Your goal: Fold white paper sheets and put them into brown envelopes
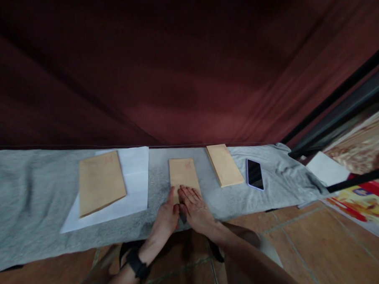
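A brown paper envelope point(182, 172) lies lengthwise in front of me on the grey cloth, with a small red print near its far end. My left hand point(167, 214) is closed at its near left edge, one finger stretched along the paper and the others partly hidden. Flat across the near part of the same envelope rests my right hand point(196, 207), fingers extended and side by side. Both hands nearly meet at the thumbs and cover the envelope's near end. A black watch is on my left wrist.
Left, a larger brown envelope point(101, 182) lies on white paper sheets point(137, 185). Right are a stack of brown envelopes point(224, 165) and a phone point(255, 175). Grey cloth point(33, 194) covers the narrow surface, backed by a dark red curtain point(179, 95). Black bars point(342, 94) stand at right.
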### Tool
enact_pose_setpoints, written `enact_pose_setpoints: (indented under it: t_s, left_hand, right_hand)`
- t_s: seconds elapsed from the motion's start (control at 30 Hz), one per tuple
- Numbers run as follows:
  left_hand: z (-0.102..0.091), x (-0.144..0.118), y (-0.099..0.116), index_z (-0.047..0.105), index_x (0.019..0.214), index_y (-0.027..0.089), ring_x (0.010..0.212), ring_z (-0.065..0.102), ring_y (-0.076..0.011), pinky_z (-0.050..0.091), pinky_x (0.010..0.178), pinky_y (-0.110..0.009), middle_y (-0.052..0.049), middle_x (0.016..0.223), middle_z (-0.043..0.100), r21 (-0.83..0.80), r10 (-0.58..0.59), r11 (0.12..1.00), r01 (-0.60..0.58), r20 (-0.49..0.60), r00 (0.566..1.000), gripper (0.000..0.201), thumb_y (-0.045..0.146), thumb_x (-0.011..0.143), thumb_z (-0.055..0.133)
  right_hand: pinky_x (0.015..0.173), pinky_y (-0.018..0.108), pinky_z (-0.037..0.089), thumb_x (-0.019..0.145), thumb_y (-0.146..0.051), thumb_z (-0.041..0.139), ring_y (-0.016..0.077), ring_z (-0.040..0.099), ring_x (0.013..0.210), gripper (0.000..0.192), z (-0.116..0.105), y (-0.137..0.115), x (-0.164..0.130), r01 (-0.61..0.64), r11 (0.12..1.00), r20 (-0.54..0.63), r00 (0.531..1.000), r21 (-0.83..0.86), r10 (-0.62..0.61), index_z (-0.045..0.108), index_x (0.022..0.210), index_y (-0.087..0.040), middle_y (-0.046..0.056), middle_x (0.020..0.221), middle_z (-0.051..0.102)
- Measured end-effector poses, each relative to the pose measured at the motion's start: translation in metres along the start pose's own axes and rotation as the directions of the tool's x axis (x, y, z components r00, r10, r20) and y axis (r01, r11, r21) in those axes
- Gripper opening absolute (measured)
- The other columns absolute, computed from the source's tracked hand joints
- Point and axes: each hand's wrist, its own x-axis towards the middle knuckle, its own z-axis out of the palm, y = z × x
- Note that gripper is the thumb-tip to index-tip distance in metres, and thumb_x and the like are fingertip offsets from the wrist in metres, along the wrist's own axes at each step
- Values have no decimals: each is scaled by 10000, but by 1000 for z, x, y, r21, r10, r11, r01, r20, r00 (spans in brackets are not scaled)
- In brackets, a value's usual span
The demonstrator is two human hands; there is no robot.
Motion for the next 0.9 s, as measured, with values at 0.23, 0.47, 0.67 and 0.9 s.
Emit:
enact_pose_setpoints:
  t_s: [0.23, 0.47, 0.67, 0.9]
  left_hand:
    - [-18, 5, 2, 264, 1585, 162, 637, 718, -205, 560, 682, -321, -78, 862, 777, 140, -149, 981, 132, 116, 982, 664, 175, 946, 445]
    - [-24, 15, 2, 650, 1246, 178, 1039, 705, -234, 546, 933, -375, -127, 1144, 733, 231, 100, 971, -63, -155, 983, 367, 280, 1001, 396]
    - [15, 41, 8, 492, 1443, 136, 1452, 406, -233, 338, 1206, -437, -130, 1509, 518, 305, 401, 891, -336, -180, 898, 494, 337, 1030, 312]
    - [15, 99, 14, 452, 1494, 200, 1520, 275, -200, 200, 1251, -468, -78, 1581, 444, 485, 453, 774, -408, 27, 891, 517, 297, 1023, 264]
  right_hand:
    - [1256, 449, 210, 1051, -355, 399, 237, 286, 1514, 567, 1, 13, 0, -123, 986, -40, 992, -108, 120, 325, 1571, -141, 87, 1630, 302]
    - [1246, 479, 212, 1042, -361, 405, 261, 286, 1514, 604, 3, 11, 0, -137, 980, -76, 989, -144, 127, 301, 1574, -94, 136, 1629, 284]
    - [1246, 528, 193, 1024, -315, 414, 286, 255, 1524, 581, 0, 9, 4, -158, 981, -7, 987, -109, 158, 335, 1563, -112, 127, 1633, 271]
    - [1263, 518, 163, 1032, -343, 376, 299, 266, 1518, 593, 3, 7, 6, -226, 968, -7, 974, -108, 226, 372, 1531, -22, 198, 1594, 337]
